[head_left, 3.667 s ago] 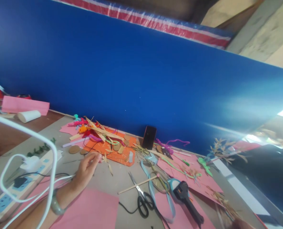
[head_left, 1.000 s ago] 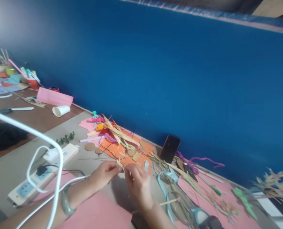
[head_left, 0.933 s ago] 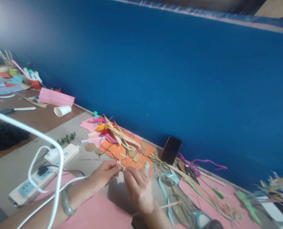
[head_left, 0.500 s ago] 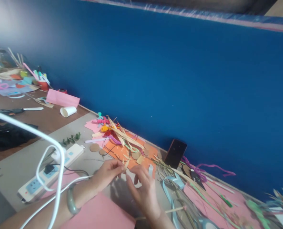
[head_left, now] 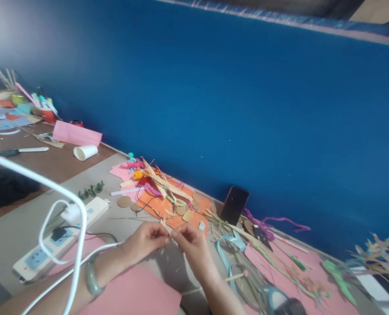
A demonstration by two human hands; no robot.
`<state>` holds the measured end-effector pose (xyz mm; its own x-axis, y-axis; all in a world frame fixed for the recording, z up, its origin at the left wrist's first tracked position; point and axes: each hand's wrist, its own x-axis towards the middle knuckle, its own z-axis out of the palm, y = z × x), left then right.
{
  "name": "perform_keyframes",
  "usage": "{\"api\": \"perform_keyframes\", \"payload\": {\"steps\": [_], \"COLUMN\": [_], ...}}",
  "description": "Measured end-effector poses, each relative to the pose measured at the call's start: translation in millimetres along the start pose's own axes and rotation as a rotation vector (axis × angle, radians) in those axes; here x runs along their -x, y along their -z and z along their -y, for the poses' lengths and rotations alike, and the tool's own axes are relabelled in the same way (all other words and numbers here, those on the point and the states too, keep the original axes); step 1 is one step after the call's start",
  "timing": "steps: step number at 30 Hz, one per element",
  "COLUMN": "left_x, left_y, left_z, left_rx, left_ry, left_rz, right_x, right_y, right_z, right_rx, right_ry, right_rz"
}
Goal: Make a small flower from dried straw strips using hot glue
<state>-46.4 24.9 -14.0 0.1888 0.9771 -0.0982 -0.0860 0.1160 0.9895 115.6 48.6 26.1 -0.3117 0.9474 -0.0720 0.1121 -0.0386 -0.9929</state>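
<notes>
My left hand (head_left: pixel 147 239), with a green bangle (head_left: pixel 92 278) at its wrist, pinches a small pale straw-coloured strip (head_left: pixel 164 223), like dried leaf. Its tip sticks up between my hands. Thumb and fingers of my right hand (head_left: pixel 193 246) are pressed together against the left fingertips, at the same strip; whether they grip it is hidden. Both hands hover over the grey table, between a pink sheet (head_left: pixel 138 293) and an orange sheet (head_left: pixel 155 202) scattered with straw pieces and brown discs.
A white cable (head_left: pixel 81 245) loops up close to the camera, beside a power strip (head_left: pixel 33 260). A phone (head_left: pixel 234 205) leans on the blue wall (head_left: pixel 214 100). Dried stems, a blue ribbon (head_left: pixel 221 253) and purple pipe cleaners (head_left: pixel 267 225) lie at right. A paper cup (head_left: pixel 85 152) lies at left.
My right hand has closed its fingers and come in against my left hand at the strip. The view has shifted slightly to the right.
</notes>
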Motion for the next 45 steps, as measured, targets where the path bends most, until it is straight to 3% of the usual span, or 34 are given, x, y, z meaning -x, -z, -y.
{"api": "perform_keyframes", "payload": {"steps": [7, 12, 16, 20, 28, 37, 45], "left_x": [1.8, -0.8, -2.4, -2.6, 1.5, 0.5, 2.2], "left_y": [1.6, 5.9, 7.5, 7.2, 2.8, 1.7, -0.6], "left_z": [-8.7, -18.0, -21.3, -21.8, -28.7, -20.3, -25.5], "left_rx": [-0.002, 0.029, 0.109, 0.121, 0.102, 0.1, 0.137], "left_ry": [0.074, 0.012, -0.049, -0.055, -0.028, -0.059, -0.05], "left_rz": [-0.09, -0.283, -0.346, -0.359, -0.33, -0.261, -0.263], "right_x": [-2.4, -4.6, -4.5, -5.2, -5.0, -1.4, -0.9], "right_y": [1.7, 7.6, 10.2, 10.1, 5.1, 7.7, 6.2], "right_z": [4.1, 5.9, 6.3, 5.1, 7.5, 2.6, 0.1], "right_rx": [-0.077, -0.168, -0.207, -0.294, -0.504, -0.496, -0.417], "right_ry": [0.019, 0.016, 0.047, 0.049, -0.11, -0.148, -0.091], "right_rz": [-0.119, -0.205, -0.215, -0.168, -0.088, 0.189, 0.209]}}
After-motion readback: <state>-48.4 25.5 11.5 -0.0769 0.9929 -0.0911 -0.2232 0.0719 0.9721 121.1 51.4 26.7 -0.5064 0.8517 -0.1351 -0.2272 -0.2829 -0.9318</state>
